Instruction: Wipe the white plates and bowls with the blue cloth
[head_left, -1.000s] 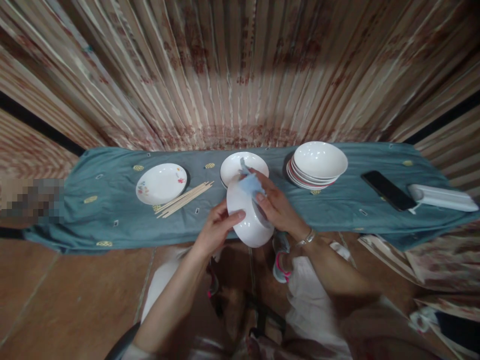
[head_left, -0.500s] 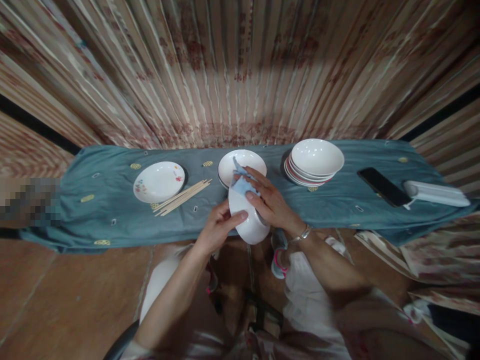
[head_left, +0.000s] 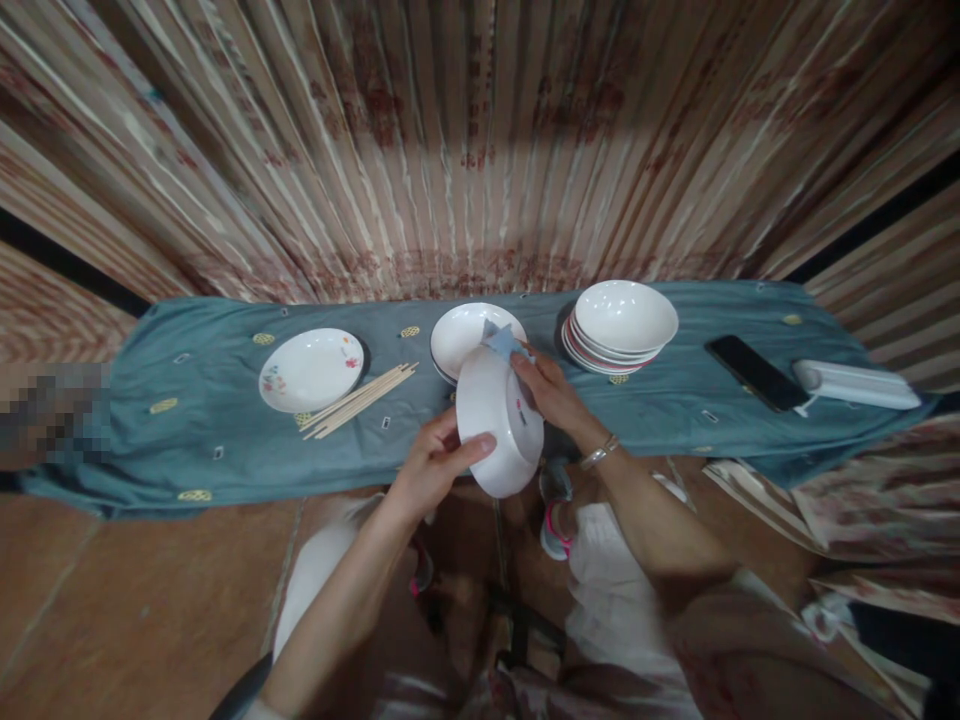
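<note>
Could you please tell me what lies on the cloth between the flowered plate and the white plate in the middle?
In the head view, a bundle of wooden chopsticks lies on the blue-green cloth there.

Dim, warm indoor light, strong wide-angle bending at the edges, slight motion blur, and a pixelated patch at left.

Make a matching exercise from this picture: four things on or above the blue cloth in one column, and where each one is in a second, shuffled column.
Things:
1. white bowl
2. chopsticks
3. phone
4. blue rag

Places:
A. lying flat right of the stacked bowls
B. held on edge by the left hand
C. pinched in the right hand
D. beside the flowered plate

Pairs: 1-B, 2-D, 3-A, 4-C
</note>
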